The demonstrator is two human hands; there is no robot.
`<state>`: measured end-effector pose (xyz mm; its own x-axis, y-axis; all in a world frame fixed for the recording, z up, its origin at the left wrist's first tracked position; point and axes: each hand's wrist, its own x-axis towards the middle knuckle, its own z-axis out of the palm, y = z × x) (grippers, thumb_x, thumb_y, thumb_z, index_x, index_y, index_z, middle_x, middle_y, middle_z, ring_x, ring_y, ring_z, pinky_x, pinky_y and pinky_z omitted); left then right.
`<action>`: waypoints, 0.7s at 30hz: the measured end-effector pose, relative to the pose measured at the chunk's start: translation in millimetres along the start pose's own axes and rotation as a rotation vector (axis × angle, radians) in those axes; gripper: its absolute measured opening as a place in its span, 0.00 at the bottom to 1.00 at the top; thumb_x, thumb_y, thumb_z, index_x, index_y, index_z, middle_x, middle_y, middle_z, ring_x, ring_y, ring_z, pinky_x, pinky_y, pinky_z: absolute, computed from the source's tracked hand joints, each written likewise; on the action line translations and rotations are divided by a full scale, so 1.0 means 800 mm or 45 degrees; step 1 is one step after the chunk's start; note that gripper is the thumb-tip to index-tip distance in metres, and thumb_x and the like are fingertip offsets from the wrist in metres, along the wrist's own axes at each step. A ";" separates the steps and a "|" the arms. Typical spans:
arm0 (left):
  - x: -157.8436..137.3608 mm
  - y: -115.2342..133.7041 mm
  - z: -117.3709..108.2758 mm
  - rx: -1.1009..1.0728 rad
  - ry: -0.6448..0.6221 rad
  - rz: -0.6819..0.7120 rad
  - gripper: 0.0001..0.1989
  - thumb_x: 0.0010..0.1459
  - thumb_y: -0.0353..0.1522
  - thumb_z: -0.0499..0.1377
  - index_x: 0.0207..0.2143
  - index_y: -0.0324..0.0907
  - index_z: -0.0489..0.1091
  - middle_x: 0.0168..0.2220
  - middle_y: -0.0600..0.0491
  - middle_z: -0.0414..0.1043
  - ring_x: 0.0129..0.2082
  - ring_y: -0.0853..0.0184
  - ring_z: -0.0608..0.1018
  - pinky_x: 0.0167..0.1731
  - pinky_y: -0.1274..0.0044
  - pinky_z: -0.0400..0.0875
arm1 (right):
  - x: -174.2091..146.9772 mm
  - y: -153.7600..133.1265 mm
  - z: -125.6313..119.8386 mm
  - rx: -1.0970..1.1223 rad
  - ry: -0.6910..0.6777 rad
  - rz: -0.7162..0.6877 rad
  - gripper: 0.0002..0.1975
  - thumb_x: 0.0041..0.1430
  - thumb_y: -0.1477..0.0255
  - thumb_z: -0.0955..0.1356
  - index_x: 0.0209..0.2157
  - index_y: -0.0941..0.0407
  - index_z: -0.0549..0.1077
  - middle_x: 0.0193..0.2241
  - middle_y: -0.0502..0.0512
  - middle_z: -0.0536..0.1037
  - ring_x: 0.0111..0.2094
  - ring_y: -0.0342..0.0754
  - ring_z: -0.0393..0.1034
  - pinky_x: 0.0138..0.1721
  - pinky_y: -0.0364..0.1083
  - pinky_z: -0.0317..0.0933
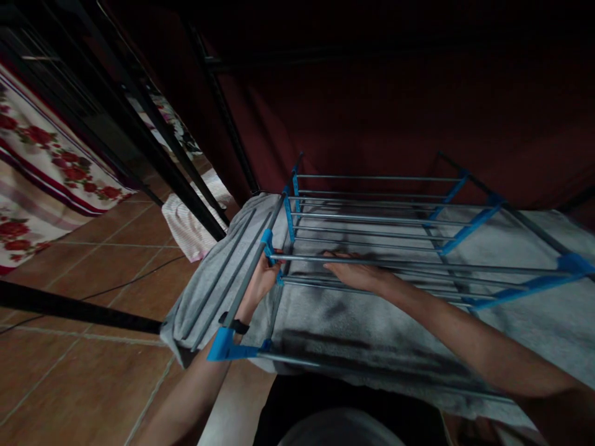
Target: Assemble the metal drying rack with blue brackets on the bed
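Note:
A drying rack with grey metal rods (381, 217) and blue plastic joints (227, 344) stands on a grey cloth-covered surface in front of me. My left hand (266, 277), with a dark band on its wrist, reaches under the rack's left side bar. Its fingers close around a blue end bracket (268, 243) at the left end of the rods. My right hand (351, 271) reaches in from the right among the rods, fingers stretched to the left. One front rod crosses before it and partly hides the fingers; it seems to rest on the lower rods.
Grey cloth (325, 334) covers the surface under the rack. Dark metal posts (153, 148) stand at the left, and a dark red curtain (372, 124) hangs behind. A floral cloth (56, 167) hangs far left; a whitish cloth (188, 226) lies near the tiled floor (102, 266).

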<state>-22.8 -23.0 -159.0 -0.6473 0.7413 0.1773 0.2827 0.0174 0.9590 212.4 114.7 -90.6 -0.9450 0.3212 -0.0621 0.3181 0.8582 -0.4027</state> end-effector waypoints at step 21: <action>-0.004 0.010 -0.006 0.018 -0.086 0.014 0.06 0.51 0.35 0.63 0.31 0.44 0.69 0.29 0.55 0.70 0.31 0.64 0.71 0.37 0.70 0.67 | 0.032 0.020 0.014 0.229 -0.187 0.002 0.11 0.71 0.68 0.60 0.43 0.56 0.73 0.36 0.53 0.78 0.33 0.45 0.70 0.33 0.42 0.60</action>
<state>-22.0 -28.5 -150.9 -0.5948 0.7852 0.1723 0.3002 0.0182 0.9537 192.3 132.6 -108.9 -0.9496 0.2493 -0.1898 0.3133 0.7684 -0.5581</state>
